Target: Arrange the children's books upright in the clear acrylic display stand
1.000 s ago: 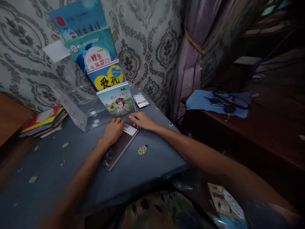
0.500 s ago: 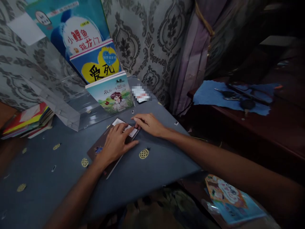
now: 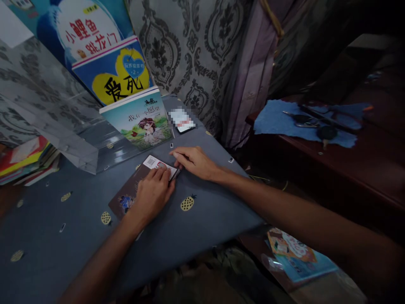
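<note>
A thin dark book [image 3: 126, 196] lies flat on the blue-grey cloth-covered table [image 3: 79, 236], back cover up, with a white barcode label [image 3: 155, 164] at its far corner. My left hand [image 3: 153, 195] lies flat on the book, fingers stretched toward the label. My right hand [image 3: 193, 162] rests at the book's far right corner, fingers pressed together at its edge. Just beyond stands a clear tiered rack [image 3: 76, 143] with several children's books; the lowest one [image 3: 139, 124] shows a cartoon girl.
A phone [image 3: 181, 120] lies behind my right hand near the patterned wall. A stack of colourful books [image 3: 25, 160] sits at the left. A dark wooden desk [image 3: 357, 169] with a blue cloth and glasses stands right. Another book [image 3: 297, 255] lies low, beside the table.
The view has shifted closer and down. My left hand slid back along the book, uncovering the barcode label. My right hand stayed at the book's far corner.
</note>
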Available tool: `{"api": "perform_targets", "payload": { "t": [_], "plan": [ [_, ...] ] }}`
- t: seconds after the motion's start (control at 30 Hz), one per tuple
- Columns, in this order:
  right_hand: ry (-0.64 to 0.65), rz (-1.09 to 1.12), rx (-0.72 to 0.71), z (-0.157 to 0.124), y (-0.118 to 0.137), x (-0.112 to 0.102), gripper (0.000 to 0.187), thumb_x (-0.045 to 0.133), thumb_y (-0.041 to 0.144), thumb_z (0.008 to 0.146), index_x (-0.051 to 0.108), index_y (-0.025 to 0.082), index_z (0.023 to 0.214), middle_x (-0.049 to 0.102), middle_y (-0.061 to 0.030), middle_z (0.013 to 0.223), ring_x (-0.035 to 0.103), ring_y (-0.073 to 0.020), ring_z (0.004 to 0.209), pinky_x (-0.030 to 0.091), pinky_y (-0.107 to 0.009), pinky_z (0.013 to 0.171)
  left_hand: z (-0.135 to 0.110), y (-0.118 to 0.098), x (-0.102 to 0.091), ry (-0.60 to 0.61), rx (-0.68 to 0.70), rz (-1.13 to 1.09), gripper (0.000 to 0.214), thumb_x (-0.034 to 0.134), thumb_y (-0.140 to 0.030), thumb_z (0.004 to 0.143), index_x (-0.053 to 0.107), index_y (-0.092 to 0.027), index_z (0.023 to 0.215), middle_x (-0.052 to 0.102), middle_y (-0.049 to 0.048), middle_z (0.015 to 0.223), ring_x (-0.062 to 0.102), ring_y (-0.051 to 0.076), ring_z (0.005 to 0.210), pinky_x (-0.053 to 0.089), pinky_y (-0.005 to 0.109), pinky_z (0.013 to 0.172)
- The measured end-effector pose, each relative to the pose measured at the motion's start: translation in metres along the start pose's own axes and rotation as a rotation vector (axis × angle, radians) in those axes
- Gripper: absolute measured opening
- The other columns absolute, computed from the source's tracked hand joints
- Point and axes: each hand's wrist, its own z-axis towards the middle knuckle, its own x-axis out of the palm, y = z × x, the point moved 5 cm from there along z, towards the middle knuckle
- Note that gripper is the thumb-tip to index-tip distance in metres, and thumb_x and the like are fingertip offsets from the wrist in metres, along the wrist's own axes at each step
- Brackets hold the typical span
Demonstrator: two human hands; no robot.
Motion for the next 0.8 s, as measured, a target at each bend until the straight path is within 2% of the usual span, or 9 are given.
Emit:
{"api": "perform_targets", "payload": {
  "t": [0.4,0.57,0.8],
  "plan": [
    [-0.029,0.04,-0.031,-0.0008,0.0026,-0.0058,0.033,0.04,0.03,0.103,0.069,0.014,0.106,0.069,-0.0008,0.077,0.06,-0.0104,0.059,0.046,-0.025,0.067,0.0005,0.0,-0.004,-0.059,0.02,0.002,0.022,0.048,-0.029,0.101,0.067,-0.02,0.108,0.073,0.0093,0.121,0.067,0.024,0.111,0.06,0.036,0.087],
    [-0.039,0.049,-0.031,-0.0011,0.0034,-0.0068,0.034,0.039,0.033,0.104,0.068,0.015,0.102,0.068,0.0001,0.076,0.058,-0.0098,0.056,0.046,-0.025,0.066,0.0003,-0.0002,-0.0042,-0.07,0.021,-0.005,0.024,0.046,-0.028,0.101,0.068,-0.02,0.107,0.073,0.0095,0.121,0.067,0.024,0.111,0.06,0.036,0.088],
    [-0.056,0.083,-0.045,-0.0021,0.005,-0.0075,0.036,0.04,0.036,0.104,0.068,0.014,0.106,0.069,0.0,0.076,0.055,-0.0086,0.05,0.045,-0.024,0.059,-0.0001,-0.0007,-0.0042,-0.112,0.047,-0.023,0.024,0.047,-0.027,0.101,0.068,-0.018,0.107,0.074,0.0108,0.118,0.069,0.025,0.11,0.06,0.038,0.088]
  ]
}}
